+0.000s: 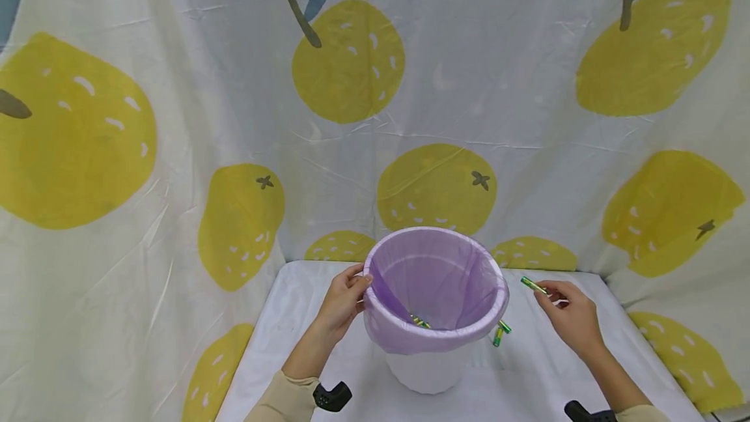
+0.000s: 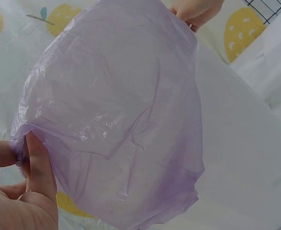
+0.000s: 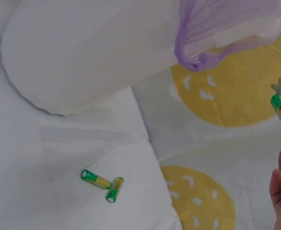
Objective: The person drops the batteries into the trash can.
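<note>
A white trash can (image 1: 424, 373) stands upright on the table, lined with a purple plastic bag (image 1: 433, 340) folded over its rim. My left hand (image 1: 342, 301) grips the lined rim on the left side; in the left wrist view its thumb and fingers pinch the bag's edge. Right of the can, above the table, my right hand (image 1: 571, 318) pinches a green and yellow battery (image 1: 533, 285) by one end. Inside the can, green and yellow batteries (image 1: 419, 322) show partly past the front rim. Two more batteries (image 3: 96, 179) lie touching on the table, to the can's right.
A white cloth covers the table (image 1: 346, 376). Behind it and at both sides hangs a pale curtain (image 1: 234, 83) with yellow fruit prints. At the upper right of the left wrist view, a dark wire grid (image 2: 270, 9) shows.
</note>
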A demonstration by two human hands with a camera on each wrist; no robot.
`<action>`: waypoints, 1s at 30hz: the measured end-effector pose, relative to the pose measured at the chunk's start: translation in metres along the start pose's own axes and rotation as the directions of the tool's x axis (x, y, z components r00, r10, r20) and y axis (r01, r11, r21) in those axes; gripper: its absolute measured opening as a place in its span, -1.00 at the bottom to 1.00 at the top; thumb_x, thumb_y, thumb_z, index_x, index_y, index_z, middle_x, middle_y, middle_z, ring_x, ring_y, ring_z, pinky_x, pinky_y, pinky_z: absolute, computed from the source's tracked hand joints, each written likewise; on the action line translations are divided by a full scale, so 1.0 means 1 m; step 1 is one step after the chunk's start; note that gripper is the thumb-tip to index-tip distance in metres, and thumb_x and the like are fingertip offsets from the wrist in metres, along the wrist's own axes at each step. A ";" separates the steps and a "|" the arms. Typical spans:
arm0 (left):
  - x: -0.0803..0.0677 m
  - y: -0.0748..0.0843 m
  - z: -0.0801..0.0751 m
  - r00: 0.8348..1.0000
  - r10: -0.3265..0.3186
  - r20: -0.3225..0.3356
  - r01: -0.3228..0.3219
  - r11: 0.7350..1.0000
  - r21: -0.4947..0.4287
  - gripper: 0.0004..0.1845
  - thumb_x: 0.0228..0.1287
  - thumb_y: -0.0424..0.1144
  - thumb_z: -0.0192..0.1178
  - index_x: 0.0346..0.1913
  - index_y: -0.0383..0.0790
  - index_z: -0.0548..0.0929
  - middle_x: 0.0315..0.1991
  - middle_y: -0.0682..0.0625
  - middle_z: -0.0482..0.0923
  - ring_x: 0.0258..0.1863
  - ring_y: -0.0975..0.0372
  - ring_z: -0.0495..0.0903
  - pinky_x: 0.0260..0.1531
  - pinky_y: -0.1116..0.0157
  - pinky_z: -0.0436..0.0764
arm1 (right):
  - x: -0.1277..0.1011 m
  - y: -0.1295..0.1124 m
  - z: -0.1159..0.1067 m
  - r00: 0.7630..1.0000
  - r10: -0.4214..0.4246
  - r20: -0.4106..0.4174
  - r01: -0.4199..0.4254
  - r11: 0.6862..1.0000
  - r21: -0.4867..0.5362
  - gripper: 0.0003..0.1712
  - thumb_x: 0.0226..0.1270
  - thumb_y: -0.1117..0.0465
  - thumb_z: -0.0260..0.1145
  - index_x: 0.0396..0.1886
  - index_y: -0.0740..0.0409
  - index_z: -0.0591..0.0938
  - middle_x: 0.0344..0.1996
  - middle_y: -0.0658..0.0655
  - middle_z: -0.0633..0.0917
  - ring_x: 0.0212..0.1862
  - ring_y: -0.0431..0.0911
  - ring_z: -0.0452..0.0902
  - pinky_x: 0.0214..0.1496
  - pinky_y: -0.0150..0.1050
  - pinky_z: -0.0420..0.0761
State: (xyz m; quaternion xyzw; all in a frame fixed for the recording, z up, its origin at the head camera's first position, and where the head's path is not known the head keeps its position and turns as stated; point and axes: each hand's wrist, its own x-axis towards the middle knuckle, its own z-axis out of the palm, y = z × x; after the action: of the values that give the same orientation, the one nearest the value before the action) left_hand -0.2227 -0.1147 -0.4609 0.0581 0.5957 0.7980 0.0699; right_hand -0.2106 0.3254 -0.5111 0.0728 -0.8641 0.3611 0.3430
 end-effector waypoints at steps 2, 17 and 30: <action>0.000 0.000 0.001 1.000 -0.001 0.005 0.001 1.000 -0.003 -0.48 0.54 -0.39 0.15 0.43 -0.52 0.32 -0.17 -0.14 0.57 -0.23 0.17 0.65 -0.29 0.33 0.68 | 0.005 -0.003 -0.004 1.000 -0.017 -0.008 0.017 1.000 -0.002 -0.78 0.18 0.45 0.52 -0.16 0.32 0.76 -0.31 0.17 0.69 -0.33 -0.47 0.43 -0.33 -0.65 0.42; 0.001 0.001 0.003 1.000 0.010 0.006 -0.010 1.000 0.008 -0.46 0.54 -0.37 0.16 0.44 -0.53 0.31 -0.18 -0.14 0.56 -0.24 0.18 0.64 -0.31 0.34 0.66 | 0.042 -0.037 -0.016 0.992 -0.122 0.022 0.121 0.991 0.050 -0.79 0.15 0.47 0.50 -0.18 0.35 0.76 -0.44 0.07 0.61 -0.36 -0.40 0.44 -0.32 -0.64 0.45; 0.000 0.003 0.003 0.998 0.038 -0.040 -0.035 0.997 0.071 -0.46 0.51 -0.40 0.18 0.42 -0.58 0.32 -0.26 -0.06 0.51 -0.30 0.24 0.60 -0.33 0.35 0.63 | 0.060 -0.074 -0.001 0.960 -0.270 0.074 0.257 0.955 0.150 -0.75 0.11 0.52 0.51 -0.20 0.25 0.77 -0.43 -0.02 0.58 -0.34 -0.30 0.46 -0.31 -0.53 0.50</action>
State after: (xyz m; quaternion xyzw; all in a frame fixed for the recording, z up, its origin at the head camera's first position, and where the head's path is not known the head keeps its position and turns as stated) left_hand -0.2220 -0.1129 -0.4568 0.0548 0.6235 0.7788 0.0407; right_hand -0.2274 0.2792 -0.4292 0.2281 -0.8345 0.3674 0.3414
